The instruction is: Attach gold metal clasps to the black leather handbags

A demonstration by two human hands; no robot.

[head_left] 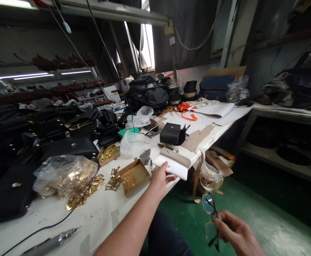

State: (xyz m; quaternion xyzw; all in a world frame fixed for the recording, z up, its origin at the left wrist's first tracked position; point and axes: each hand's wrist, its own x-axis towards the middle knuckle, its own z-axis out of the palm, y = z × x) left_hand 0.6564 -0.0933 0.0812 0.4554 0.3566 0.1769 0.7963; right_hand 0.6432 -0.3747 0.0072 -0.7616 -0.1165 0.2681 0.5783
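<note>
My left hand is closed on a flat white item at the table's front edge, thumb on top and fingers at its near side. A grey-brown flap lies along the back of that item. At the lower right, over the green floor, my right hand pinches a pair of glasses, which hang upright with their lenses one above the other. A black leather box-like case sits on the table behind the white item, with pliers between them.
Cardboard boxes of small gold parts and a plastic bag of gold pieces stand left of my arm. A power screwdriver lies at the lower left. Black bags pile up behind. Scrap-filled containers stand beyond the table edge.
</note>
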